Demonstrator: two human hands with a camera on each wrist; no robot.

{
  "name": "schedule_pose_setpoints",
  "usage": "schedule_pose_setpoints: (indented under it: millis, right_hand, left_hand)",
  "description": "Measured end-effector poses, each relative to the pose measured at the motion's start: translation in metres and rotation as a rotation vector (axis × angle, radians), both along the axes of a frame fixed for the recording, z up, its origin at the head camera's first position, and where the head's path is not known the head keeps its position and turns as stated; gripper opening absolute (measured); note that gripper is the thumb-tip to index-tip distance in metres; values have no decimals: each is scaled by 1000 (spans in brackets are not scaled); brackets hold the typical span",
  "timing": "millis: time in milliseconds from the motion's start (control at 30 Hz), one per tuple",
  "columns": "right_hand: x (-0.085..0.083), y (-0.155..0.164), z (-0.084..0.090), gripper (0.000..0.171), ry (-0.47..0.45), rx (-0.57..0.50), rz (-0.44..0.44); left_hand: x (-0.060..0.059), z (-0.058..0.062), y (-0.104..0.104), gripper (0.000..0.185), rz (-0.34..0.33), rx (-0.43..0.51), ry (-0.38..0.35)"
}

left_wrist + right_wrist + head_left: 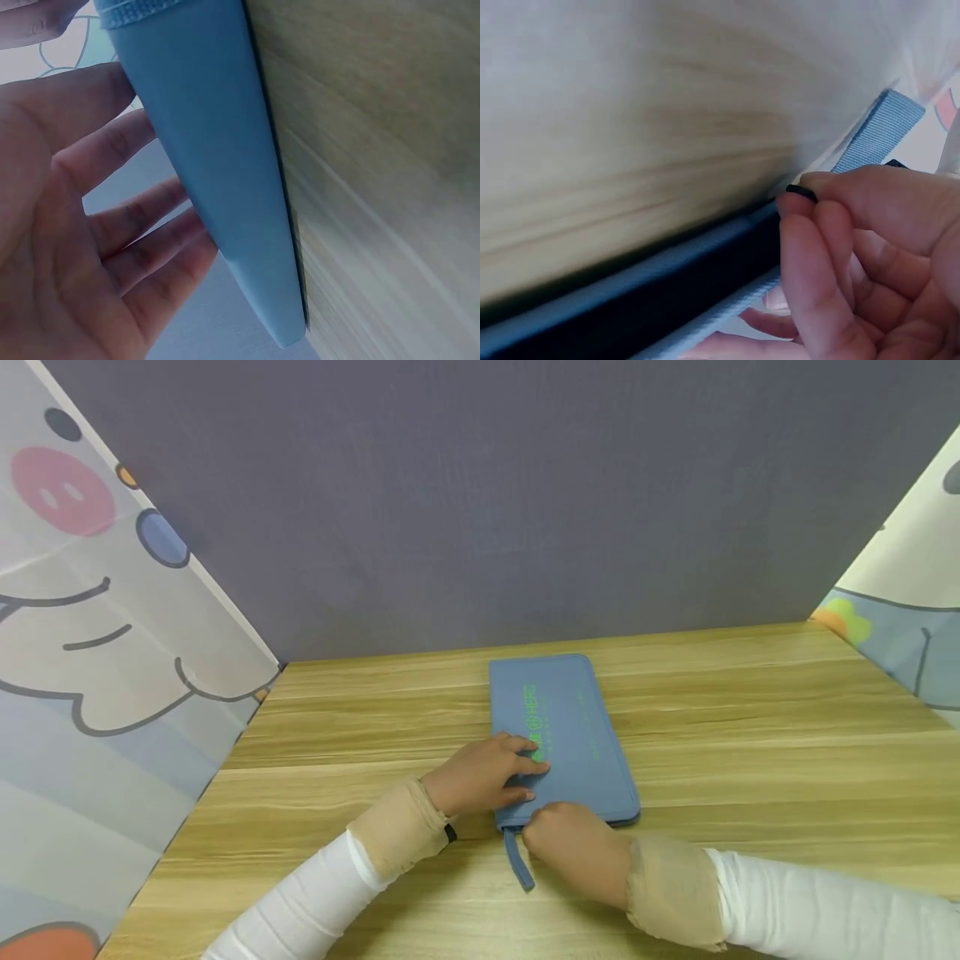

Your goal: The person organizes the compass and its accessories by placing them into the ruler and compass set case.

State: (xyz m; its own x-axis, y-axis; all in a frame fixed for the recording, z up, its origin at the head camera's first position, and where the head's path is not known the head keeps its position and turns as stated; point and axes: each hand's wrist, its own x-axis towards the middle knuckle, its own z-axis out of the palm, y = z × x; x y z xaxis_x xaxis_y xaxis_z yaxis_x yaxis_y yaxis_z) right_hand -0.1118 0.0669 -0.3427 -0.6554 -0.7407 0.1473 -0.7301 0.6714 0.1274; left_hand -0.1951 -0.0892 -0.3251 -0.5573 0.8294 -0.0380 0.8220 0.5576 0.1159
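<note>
The left hand lies with straight fingers flat on the flat blue rectangular fabric pouch, which sits mid-table toward the front edge of the pale wooden table. At the pouch's near edge, the right hand pinches a small black zipper tab beside the blue webbing strap. That tab grip looks slight, so it could slip free, or the pouch could skid if the left hand's pressure eases.

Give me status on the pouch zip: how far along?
Done: pouch lies flat on the table, left hand pressing its top. In hand: right hand pinches a small black zip pull at the near corner by the strap. Left: apparently the whole zipper run; how far it stands open, I can't tell.
</note>
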Motion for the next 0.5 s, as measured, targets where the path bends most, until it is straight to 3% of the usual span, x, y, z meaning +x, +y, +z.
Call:
schedule_pose_setpoints:
  millis: [500]
  right_hand:
    - [-1,-17,2,13,-61,19,-7]
  left_hand:
    - [1,2,0,43,-16,10,-4]
